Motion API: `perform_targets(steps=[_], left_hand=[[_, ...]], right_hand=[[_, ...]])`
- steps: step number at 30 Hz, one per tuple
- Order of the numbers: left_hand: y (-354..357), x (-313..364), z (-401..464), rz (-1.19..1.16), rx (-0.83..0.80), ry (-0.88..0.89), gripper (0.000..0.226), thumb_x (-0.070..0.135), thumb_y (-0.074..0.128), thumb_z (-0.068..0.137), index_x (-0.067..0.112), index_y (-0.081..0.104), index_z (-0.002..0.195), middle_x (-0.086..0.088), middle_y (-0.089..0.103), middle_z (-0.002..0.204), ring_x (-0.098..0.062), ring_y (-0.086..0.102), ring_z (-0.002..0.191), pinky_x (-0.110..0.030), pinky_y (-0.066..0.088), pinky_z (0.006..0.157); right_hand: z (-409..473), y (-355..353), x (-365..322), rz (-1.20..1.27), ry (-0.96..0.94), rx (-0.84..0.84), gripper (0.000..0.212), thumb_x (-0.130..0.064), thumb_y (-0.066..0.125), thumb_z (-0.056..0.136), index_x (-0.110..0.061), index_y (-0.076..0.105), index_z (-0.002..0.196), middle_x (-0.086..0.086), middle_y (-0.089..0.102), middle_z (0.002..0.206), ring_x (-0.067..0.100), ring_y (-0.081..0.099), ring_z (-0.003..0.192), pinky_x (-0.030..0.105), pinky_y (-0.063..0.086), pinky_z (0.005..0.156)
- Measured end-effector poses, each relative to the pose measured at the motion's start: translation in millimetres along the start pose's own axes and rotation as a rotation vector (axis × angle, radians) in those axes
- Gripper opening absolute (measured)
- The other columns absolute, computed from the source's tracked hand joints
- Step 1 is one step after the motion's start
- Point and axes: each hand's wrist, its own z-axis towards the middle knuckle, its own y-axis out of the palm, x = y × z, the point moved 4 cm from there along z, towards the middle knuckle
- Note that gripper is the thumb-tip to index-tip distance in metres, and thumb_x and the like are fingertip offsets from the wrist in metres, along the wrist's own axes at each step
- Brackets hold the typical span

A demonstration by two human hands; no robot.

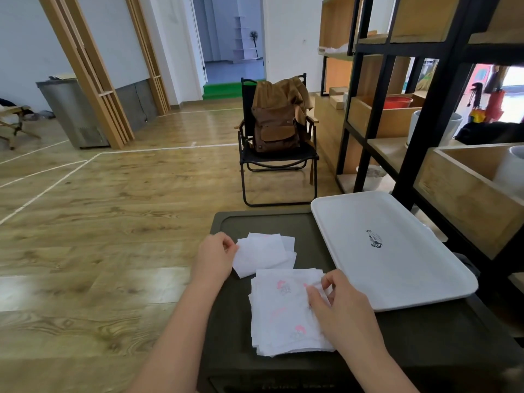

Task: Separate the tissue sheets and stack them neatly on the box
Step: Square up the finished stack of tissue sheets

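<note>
- While the left hand [213, 258] pinches the left edge of a plain white tissue sheet [259, 255] between thumb and fingers [229, 245], that sheet lies on top of a small stack of plain white tissue sheets [289, 248] near the far left part of the dark olive rectangular box lid [226, 321].
- Right hand [338, 309]: fingers curled, pinching the right edge of the top sheet of the printed pile.
- Pile of white tissue sheets with pink printed figures [283, 313]: lies flat and unevenly fanned at the middle of the box lid, near its near edge, just beside the plain stack and nearer to the person.
- White rectangular plastic tray [394, 251]: rests on the far right corner of the box lid, overhanging its far and right edges.
- Black folding chair [278, 163]: stands on the wood-pattern floor [113, 217] beyond the box and carries a brown canvas backpack [276, 124].
- Black-framed shelving unit with wooden compartments [419, 114]: stands at the right.
</note>
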Motion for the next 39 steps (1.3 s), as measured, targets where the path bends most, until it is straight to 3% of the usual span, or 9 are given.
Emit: perform_targets(steps=[4, 9, 14, 18, 24, 27, 30, 36, 39], left_hand=[[-31.6, 26.7, -3.2, -0.171, 0.098, 0.217, 0.017, 0.024, 0.066, 0.091, 0.029, 0.058, 0.077, 0.009, 0.060, 0.073, -0.004, 0.052, 0.064, -0.022, 0.035, 0.055], [-74.7, 69.2, -12.2, -0.260, 0.110, 0.457, 0.015, 0.027, 0.067, 0.091, 0.033, 0.059, 0.080, 0.021, 0.063, 0.081, -0.003, 0.057, 0.071, -0.013, 0.042, 0.059], [-111.2, 109.2, -31.6, -0.236, 0.120, 0.687, 0.015, 0.023, 0.065, 0.093, 0.032, 0.058, 0.084, 0.019, 0.063, 0.084, -0.003, 0.059, 0.080, -0.009, 0.042, 0.065], [-130.3, 123.4, -47.8, -0.290, 0.101, 0.754, 0.013, 0.020, 0.067, 0.093, 0.029, 0.062, 0.086, 0.014, 0.065, 0.083, -0.008, 0.061, 0.081, -0.022, 0.049, 0.068], [-140.5, 116.5, -64.7, -0.439, 0.040, 0.681, 0.012, 0.034, 0.071, 0.084, 0.035, 0.063, 0.093, 0.014, 0.067, 0.091, -0.007, 0.064, 0.087, -0.025, 0.052, 0.073], [-122.1, 95.2, -69.6, -0.504, -0.220, 0.592, 0.084, 0.045, 0.084, 0.063, 0.055, 0.037, 0.132, 0.029, 0.056, 0.124, 0.006, 0.055, 0.115, -0.011, 0.046, 0.093], [-84.5, 74.8, -77.1, -0.288, -0.383, 0.526, 0.123, 0.056, 0.090, 0.055, 0.063, 0.005, 0.144, 0.041, 0.035, 0.138, 0.021, 0.037, 0.125, 0.000, 0.035, 0.094], [-54.9, 64.2, -64.9, -0.558, -0.301, 0.362, 0.059, -0.001, 0.060, 0.091, 0.043, 0.050, 0.130, 0.024, 0.065, 0.116, -0.002, 0.062, 0.112, -0.020, 0.050, 0.093], [-51.9, 65.6, -63.5, -0.729, -0.343, 0.268, 0.056, -0.005, 0.036, 0.086, 0.032, 0.062, 0.120, 0.005, 0.072, 0.113, -0.015, 0.066, 0.109, -0.026, 0.051, 0.089]], right_hand=[[4.2, -14.0, -6.1, 0.073, -0.063, 0.073, 0.027, -0.045, 0.067, 0.084, -0.034, 0.043, 0.082, -0.008, 0.046, 0.060, 0.007, 0.047, 0.054, 0.018, 0.031, 0.049], [18.0, -25.3, -27.3, 0.192, -0.152, 0.098, 0.029, -0.044, 0.074, 0.080, -0.041, 0.048, 0.093, -0.014, 0.053, 0.077, 0.003, 0.053, 0.069, 0.010, 0.035, 0.055], [44.5, -23.9, -55.4, 0.333, -0.257, -0.020, 0.068, -0.044, 0.078, 0.077, -0.043, 0.041, 0.134, -0.030, 0.046, 0.114, -0.004, 0.050, 0.103, 0.008, 0.040, 0.077], [61.2, -25.3, -78.4, 0.491, -0.305, -0.194, 0.064, -0.032, 0.083, 0.074, -0.048, 0.047, 0.126, -0.037, 0.053, 0.116, -0.009, 0.055, 0.104, 0.010, 0.047, 0.081], [56.6, -34.2, -86.3, 0.798, -0.386, -0.329, 0.023, -0.030, 0.075, 0.083, -0.047, 0.073, 0.098, -0.015, 0.074, 0.104, 0.007, 0.071, 0.096, 0.017, 0.056, 0.069], [49.1, -40.1, -87.7, 0.867, -0.407, -0.259, 0.018, -0.043, 0.075, 0.079, -0.041, 0.074, 0.097, -0.009, 0.075, 0.100, 0.010, 0.071, 0.092, 0.021, 0.056, 0.066], [47.5, -44.5, -84.4, 0.848, -0.432, -0.180, 0.015, -0.014, 0.073, 0.086, -0.029, 0.073, 0.083, -0.003, 0.074, 0.085, 0.012, 0.071, 0.078, 0.021, 0.053, 0.059], [45.1, -51.3, -78.0, 0.877, -0.373, -0.155, 0.033, 0.004, 0.070, 0.083, -0.028, 0.076, 0.075, 0.005, 0.073, 0.084, 0.026, 0.072, 0.078, 0.032, 0.057, 0.055], [44.3, -55.0, -76.4, 0.844, -0.419, -0.136, 0.039, 0.007, 0.069, 0.083, -0.029, 0.077, 0.072, 0.009, 0.073, 0.085, 0.030, 0.071, 0.081, 0.042, 0.060, 0.065]])
